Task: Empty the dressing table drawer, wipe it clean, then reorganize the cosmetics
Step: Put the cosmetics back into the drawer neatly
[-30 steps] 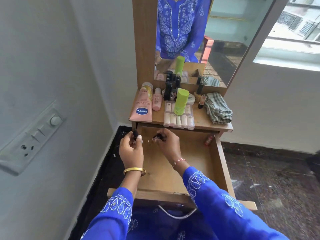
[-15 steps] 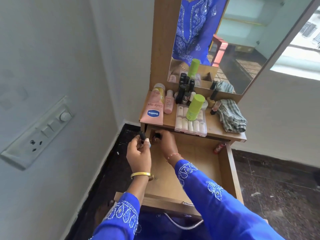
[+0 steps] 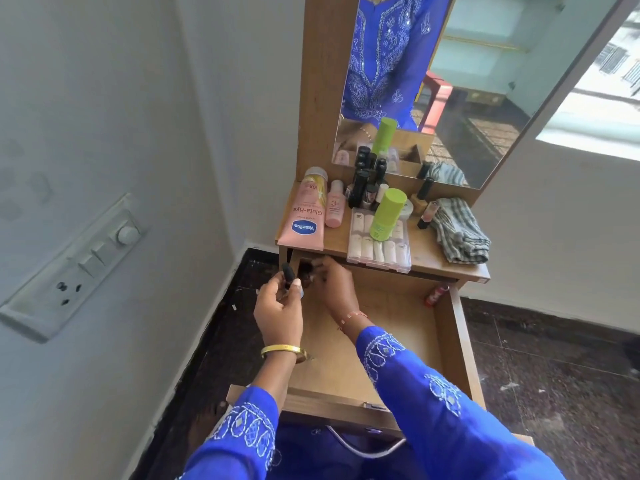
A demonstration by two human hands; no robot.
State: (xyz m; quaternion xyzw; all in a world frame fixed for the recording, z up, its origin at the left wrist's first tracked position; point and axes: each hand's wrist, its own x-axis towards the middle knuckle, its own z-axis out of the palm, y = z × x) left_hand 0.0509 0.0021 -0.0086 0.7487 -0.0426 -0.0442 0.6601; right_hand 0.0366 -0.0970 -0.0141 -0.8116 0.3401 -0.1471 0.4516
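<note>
The wooden drawer (image 3: 453, 344) is pulled out below the dressing table top (image 3: 426, 252). My left hand (image 3: 280, 308) holds a small black bottle (image 3: 287, 271) at the drawer's back left corner. Beside it, my right hand (image 3: 332, 282) is closed on another small dark bottle (image 3: 306, 270), which it sets far in under the top. A small red item (image 3: 434, 294) lies at the drawer's back right. On the top stand a pink Vaseline tube (image 3: 306, 216), a green bottle (image 3: 388, 213), several dark bottles (image 3: 363, 183) and a clear case (image 3: 379, 249).
A folded striped cloth (image 3: 460, 230) lies on the right of the table top. A mirror (image 3: 450, 81) rises behind. A switch panel (image 3: 72, 268) is on the left wall. Dark floor (image 3: 554, 358) surrounds the table.
Both hands have moved to the drawer's back left corner with their small bottles, the right one reaching in under the top. My view has shifted left.
</note>
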